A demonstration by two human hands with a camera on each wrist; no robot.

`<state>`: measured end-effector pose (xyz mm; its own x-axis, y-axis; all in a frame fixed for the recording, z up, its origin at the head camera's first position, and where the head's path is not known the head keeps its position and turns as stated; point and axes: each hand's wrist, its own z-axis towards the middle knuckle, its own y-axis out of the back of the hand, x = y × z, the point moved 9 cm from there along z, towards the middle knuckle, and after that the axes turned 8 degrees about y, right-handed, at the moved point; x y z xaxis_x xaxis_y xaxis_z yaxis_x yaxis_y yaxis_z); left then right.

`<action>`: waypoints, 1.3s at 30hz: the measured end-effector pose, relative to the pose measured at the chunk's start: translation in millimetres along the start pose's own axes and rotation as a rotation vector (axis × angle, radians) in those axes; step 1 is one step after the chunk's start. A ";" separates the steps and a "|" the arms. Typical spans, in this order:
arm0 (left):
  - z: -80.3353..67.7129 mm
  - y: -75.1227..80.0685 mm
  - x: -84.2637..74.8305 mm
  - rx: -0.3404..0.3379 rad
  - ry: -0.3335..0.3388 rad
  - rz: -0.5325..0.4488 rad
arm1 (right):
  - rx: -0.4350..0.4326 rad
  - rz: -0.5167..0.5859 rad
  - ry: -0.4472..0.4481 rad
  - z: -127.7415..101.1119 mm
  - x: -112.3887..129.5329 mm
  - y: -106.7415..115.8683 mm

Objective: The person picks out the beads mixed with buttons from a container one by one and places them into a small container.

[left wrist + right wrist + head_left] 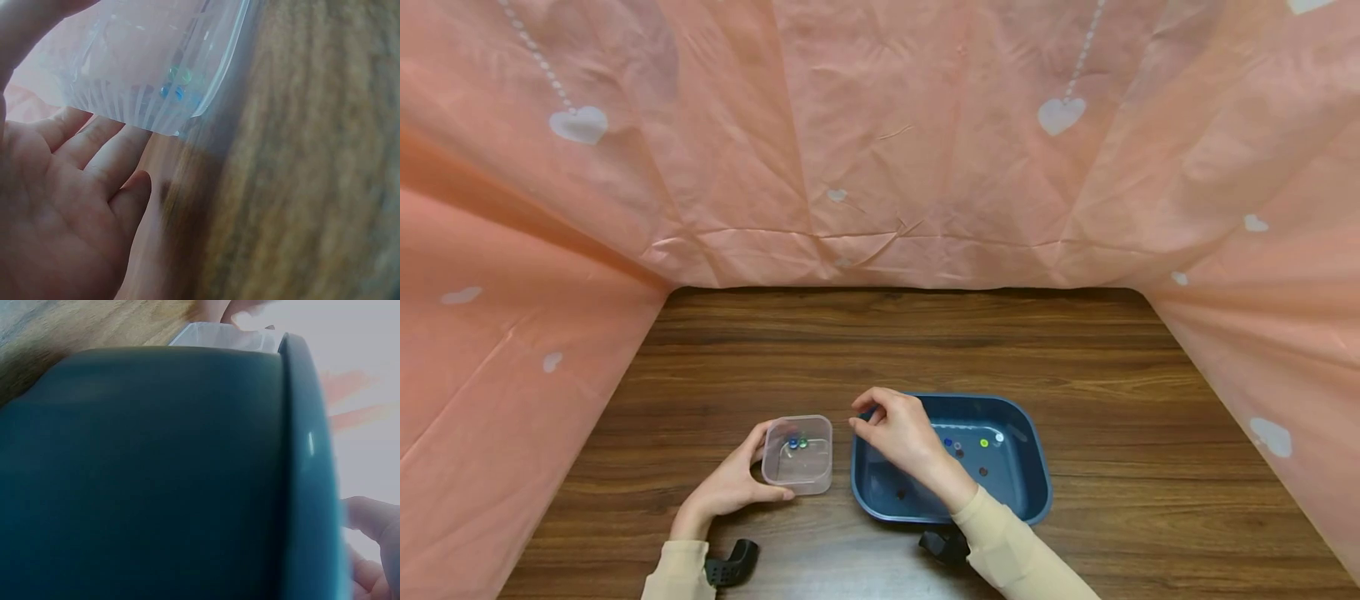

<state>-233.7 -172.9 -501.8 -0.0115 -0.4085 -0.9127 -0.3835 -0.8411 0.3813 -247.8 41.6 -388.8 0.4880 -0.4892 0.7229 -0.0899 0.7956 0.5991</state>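
My left hand [730,483] holds a small clear plastic box [821,479] by its left side, thumb along the front and fingers behind. Inside the box lie several tiny glassy pieces, blue [172,92] and green [180,75]. To its right stands a dark blue basin [1037,483] with several small round pieces scattered on its floor, among them a yellow-green one [984,443] and a white one [999,437]. Over the basin's left side is my right hand [902,429], fingers bent and thumb near the index fingertip; I cannot tell whether something tiny is between them.
Both containers stand on a brown wood-grain table [737,350]. Pink curtain [865,150] with white hearts surrounds the table at the back and both sides. Black wrist mounts [730,567] show by both sleeves, near the table's front.
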 end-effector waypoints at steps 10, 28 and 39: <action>-1.1 -1.2 0.1 0.001 -0.009 0.002 | 0.032 0.035 -0.088 -6.5 -14.9 5.9; -3.3 -0.3 0.5 0.001 0.009 0.026 | 0.026 -0.003 -0.126 -15.0 -29.2 16.2; -2.3 -0.7 1.1 -0.002 0.016 0.037 | 0.037 -0.010 -0.185 -19.0 -40.0 18.2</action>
<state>-231.3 -173.5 -502.8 -0.0106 -0.4452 -0.8953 -0.3812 -0.8260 0.4153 -252.5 82.5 -413.4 0.3218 -0.5571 0.7655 -0.1196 0.7782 0.6166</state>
